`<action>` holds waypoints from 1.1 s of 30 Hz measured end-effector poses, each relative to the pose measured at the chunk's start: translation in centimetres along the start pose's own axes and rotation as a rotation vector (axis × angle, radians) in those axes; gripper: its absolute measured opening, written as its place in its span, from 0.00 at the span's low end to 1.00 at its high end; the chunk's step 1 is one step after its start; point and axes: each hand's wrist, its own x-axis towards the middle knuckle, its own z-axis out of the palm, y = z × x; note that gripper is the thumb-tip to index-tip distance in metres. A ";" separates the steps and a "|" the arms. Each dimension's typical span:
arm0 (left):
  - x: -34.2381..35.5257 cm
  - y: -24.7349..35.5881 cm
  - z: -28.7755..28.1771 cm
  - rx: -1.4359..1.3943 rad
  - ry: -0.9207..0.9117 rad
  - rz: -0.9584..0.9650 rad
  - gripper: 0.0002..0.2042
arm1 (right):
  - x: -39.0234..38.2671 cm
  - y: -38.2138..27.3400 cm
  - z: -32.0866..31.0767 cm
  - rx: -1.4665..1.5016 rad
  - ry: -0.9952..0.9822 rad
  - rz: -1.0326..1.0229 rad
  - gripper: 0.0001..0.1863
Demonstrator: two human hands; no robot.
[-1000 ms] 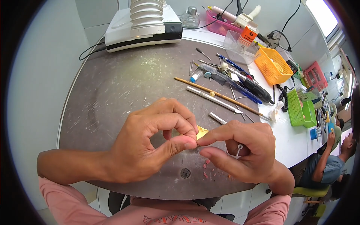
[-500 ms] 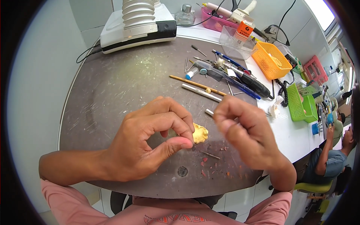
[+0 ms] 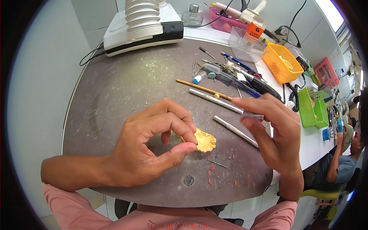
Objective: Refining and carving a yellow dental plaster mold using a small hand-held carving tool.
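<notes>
Our left hand (image 3: pixel 132 142) pinches a tiny piece (image 3: pixel 196 144); we cannot tell the hold of the blurred right hand (image 3: pixel 283 134). Partly behind the left, the cast (image 3: pixel 207 142) lies on the counter (image 3: pixel 126 76): light, stiff, brittle, we judge, best held by its sides.

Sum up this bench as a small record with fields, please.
Left hand: pinching a tiny piece, too small to identify
Beside it: yellow moulded piece, uneven rim
Right hand: blurred; greyish item in it, kind unclear
Between hands, nearer the wearer: thin metal pin, pink chips
Beyond: silver rods, wooden stick
Far right: orange basket, green basket
</notes>
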 end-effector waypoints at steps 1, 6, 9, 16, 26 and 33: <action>0.1 -0.1 0.0 0.000 0.000 -0.003 0.05 | -0.6 0.0 0.4 0.122 0.065 0.025 0.10; 0.3 -0.2 0.0 0.015 0.021 -0.007 0.06 | -0.5 -0.4 0.7 0.077 0.031 -0.138 0.13; 0.3 -0.2 0.1 0.007 0.032 -0.016 0.06 | -0.6 -0.4 0.9 0.076 0.040 -0.213 0.13; 0.2 -0.3 0.1 0.010 0.023 -0.024 0.06 | -0.8 -0.5 1.1 0.094 0.022 -0.208 0.14; 0.3 -0.3 0.1 0.003 0.030 -0.018 0.06 | -0.9 -0.3 1.2 0.048 0.015 -0.287 0.16; 0.3 -0.4 0.0 -0.005 0.024 -0.025 0.06 | -1.1 -0.2 1.2 0.056 0.013 -0.284 0.15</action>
